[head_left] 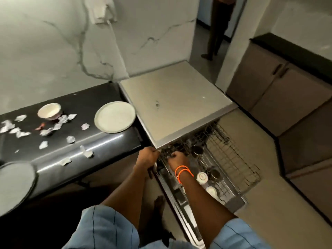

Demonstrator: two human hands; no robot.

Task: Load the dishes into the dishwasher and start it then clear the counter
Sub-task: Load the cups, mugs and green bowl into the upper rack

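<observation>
1. Over on the far left of the frame, the dark surface is littered with crumpled foil scraps, and the edge of a plate pokes in at the lower left.
2. Bit further right on the same surface there's a white bowl, then a round plate near the right end, just beside the dishwasher.
3. Centre frame: left hand is curled over the front corner of the dishwasher top, looks like it's gripping the edge.
4. Right hand, the one with the orange bands, is a closed fist down at the near end of the pulled-out rack. Can't tell what it's got hold of, probably rack wire.
5. Cups already sit in the rack, so loading is partway done, I reckon.
6. Key thing: the leftover dishes are up and to the left of both hands, so the left hand is nearer to the round plate.
</observation>
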